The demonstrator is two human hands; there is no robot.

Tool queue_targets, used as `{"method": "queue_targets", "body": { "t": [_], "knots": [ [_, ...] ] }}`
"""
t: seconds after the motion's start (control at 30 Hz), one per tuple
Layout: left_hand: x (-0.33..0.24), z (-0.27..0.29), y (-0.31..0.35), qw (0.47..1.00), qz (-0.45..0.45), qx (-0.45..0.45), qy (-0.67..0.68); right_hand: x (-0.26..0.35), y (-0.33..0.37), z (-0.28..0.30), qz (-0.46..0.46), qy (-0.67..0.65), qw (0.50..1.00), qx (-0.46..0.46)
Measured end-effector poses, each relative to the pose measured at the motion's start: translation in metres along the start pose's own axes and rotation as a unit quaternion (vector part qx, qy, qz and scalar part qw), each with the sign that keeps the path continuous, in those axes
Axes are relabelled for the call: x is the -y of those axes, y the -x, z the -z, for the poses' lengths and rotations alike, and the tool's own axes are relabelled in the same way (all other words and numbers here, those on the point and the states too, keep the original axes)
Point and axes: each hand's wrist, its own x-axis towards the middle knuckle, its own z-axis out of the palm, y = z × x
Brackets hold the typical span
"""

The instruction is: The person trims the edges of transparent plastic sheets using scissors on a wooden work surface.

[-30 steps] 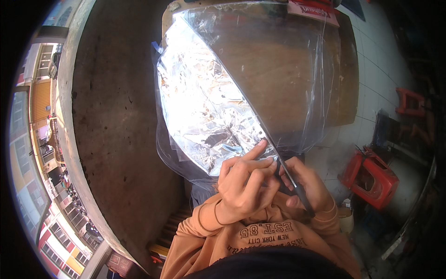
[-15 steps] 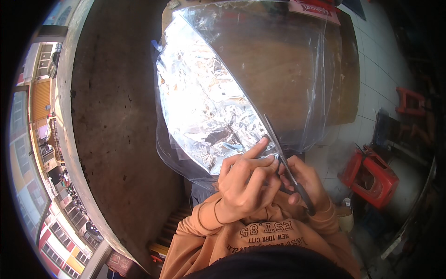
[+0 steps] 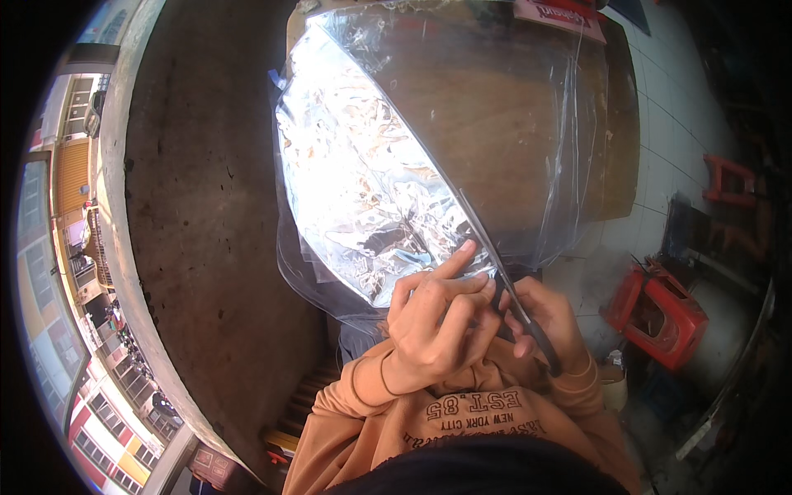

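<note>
A shiny, crinkled plastic sheet (image 3: 346, 157) with strong glare lies over the left half of a board, its long straight edge slanting down to my hands. My left hand (image 3: 441, 322) grips the sheet's near corner, with the index finger stretched along the sheet beside the slanting edge. In my right hand (image 3: 549, 322) is a pair of scissors with dark handles (image 3: 538, 337), fingers wrapped round them. The scissors' blades lie almost together along the sheet's slanting edge, pointing away from me. Part of my right fingers is hidden behind the scissors.
Clear plastic also covers the brown board (image 3: 619, 165) beneath. A pink-red packet (image 3: 561, 18) lies at its far right corner. A bare concrete ledge (image 3: 198, 206) runs along the left. Red plastic stools (image 3: 660, 318) stand on the tiled floor at the right.
The scissors have shifted slightly away from me along the slanting edge, and their blades have come closer together. My left hand has hardly moved.
</note>
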Motion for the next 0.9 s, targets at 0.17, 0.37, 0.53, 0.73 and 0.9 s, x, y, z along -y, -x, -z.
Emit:
{"method": "queue_targets", "body": {
  "t": [0.17, 0.37, 0.53, 0.73, 0.9],
  "knots": [
    [0.0, -0.0014, 0.0001, 1.0, -0.002, -0.001, -0.001, -0.0013, -0.0001, 0.0035, 0.01, 0.041, 0.999, -0.004],
    [-0.0019, -0.0025, 0.0025, 1.0, -0.005, 0.004, -0.003, 0.0024, -0.0043, 0.0055, 0.013, 0.043, 0.999, 0.015],
    [-0.0014, -0.003, 0.0023, 1.0, -0.005, 0.005, -0.003, 0.0015, -0.0044, 0.003, -0.003, 0.011, 1.0, 0.012],
    [-0.0009, -0.003, 0.0004, 1.0, -0.006, 0.004, -0.006, -0.003, -0.0024, 0.0029, -0.008, 0.033, 0.999, -0.009],
    [-0.0004, -0.0017, 0.002, 1.0, -0.005, 0.012, -0.011, 0.0021, -0.0034, 0.0062, -0.019, 0.072, 0.997, -0.007]
  ]
}}
